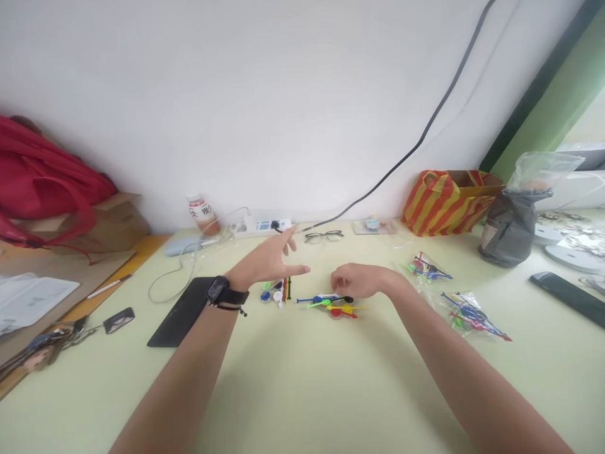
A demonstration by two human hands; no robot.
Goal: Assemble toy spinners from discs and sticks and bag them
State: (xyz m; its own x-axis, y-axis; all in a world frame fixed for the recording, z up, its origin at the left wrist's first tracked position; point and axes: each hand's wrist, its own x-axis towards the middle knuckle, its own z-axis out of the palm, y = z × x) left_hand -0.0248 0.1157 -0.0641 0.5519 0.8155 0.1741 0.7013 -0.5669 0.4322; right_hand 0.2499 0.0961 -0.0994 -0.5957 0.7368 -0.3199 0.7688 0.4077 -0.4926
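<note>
Head view: the left hand's point(265, 260) grip is spread wide near small plastic parts point(278, 295). The right hand point(357, 279) curls beside loose coloured arrows point(338, 305) on the surface point(302, 384); whether its grip pinches anything, I cannot tell. Rightward, one clear packet point(428, 268) and another clear bag point(475, 318) contain similar coloured arrows. An orange-brown filling shows inside the bottle point(203, 215).

Free passage across the near tabletop point(302, 391), with arrow pieces point(327, 303) and eyeglasses point(324, 236) beyond.
</note>
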